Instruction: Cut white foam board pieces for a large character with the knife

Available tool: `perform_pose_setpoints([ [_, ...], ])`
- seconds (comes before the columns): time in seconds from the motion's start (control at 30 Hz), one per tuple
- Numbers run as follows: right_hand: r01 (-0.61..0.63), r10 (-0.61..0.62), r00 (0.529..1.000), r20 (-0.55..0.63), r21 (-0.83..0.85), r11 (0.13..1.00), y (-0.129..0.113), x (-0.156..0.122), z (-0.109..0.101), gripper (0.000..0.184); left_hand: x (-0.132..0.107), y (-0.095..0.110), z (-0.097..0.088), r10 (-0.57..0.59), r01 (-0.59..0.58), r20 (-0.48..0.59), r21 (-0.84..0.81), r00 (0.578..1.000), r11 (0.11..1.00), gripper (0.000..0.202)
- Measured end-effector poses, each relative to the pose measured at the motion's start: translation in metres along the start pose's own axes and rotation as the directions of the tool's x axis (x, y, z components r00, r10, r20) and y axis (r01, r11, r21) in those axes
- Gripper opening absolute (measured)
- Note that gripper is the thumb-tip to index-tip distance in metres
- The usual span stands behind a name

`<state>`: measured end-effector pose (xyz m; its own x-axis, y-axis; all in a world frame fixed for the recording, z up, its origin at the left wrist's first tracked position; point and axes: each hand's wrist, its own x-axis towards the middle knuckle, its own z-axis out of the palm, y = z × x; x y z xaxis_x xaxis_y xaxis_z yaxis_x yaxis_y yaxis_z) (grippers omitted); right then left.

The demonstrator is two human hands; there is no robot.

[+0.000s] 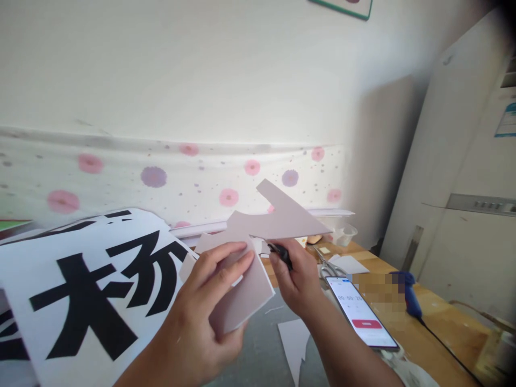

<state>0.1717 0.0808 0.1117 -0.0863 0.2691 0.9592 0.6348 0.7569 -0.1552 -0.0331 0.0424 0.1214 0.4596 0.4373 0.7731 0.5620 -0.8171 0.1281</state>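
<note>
My left hand (205, 306) is closed on a pale pinkish-grey sheet of card (278, 217), thumb under and fingers on top of its lower part. The card is cut into an irregular shape with a wide wing reaching up to the right. My right hand (296, 279) grips a black-handled cutting tool (281, 252), its tip at the card's edge near the middle. I cannot tell whether it is a knife or small scissors.
A big white sheet with bold black characters (92, 290) lies at the left. A phone with a timer screen (360, 312), metal scissors (328, 264), a blue glue gun (409, 293), a plastic cup (346, 234) and card scraps (296, 344) lie on the wooden table. A white appliance (463, 188) stands right.
</note>
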Motion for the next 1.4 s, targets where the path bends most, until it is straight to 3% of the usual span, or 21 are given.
perform_pose_setpoints([
  [0.2, 0.042, -0.043, 0.998, 0.054, 0.019, 0.999, -0.002, 0.000, 0.001, 0.025, -0.002, 0.003, 0.000, 0.028, -0.031, -0.052, -0.045, 0.998, 0.999, 0.077],
  [0.63, 0.075, -0.082, 0.997, -0.010, -0.282, 0.957, 0.003, -0.005, 0.010, 0.025, -0.004, 0.014, 0.003, 0.007, -0.018, -0.081, -0.135, 0.997, 0.991, 0.074],
  [0.93, 0.055, -0.070, 0.997, -0.038, -0.302, 0.952, 0.007, -0.006, 0.012, 0.022, -0.002, 0.015, 0.006, 0.007, -0.013, -0.054, -0.117, 0.998, 0.993, 0.072],
  [1.13, 0.031, -0.034, 0.996, -0.083, -0.031, 0.999, 0.006, -0.006, 0.014, 0.022, -0.001, 0.000, 0.006, -0.021, 0.021, -0.109, 0.002, 0.994, 1.000, 0.071],
  [1.23, -0.106, 0.131, 0.987, -0.091, 0.245, 0.964, 0.005, -0.006, 0.014, 0.012, 0.001, -0.005, 0.005, -0.043, 0.046, -0.108, 0.029, 0.993, 0.999, 0.071],
  [1.3, -0.239, 0.312, 0.947, -0.074, 0.483, 0.842, 0.004, -0.007, 0.017, 0.007, 0.001, -0.005, 0.006, -0.041, 0.044, -0.075, 0.028, 0.996, 0.999, 0.073],
  [1.4, -0.361, 0.560, 0.828, -0.025, 0.740, 0.567, -0.002, -0.010, 0.024, 0.011, -0.001, 0.002, 0.012, -0.030, 0.027, -0.053, -0.044, 0.998, 0.999, 0.072],
])
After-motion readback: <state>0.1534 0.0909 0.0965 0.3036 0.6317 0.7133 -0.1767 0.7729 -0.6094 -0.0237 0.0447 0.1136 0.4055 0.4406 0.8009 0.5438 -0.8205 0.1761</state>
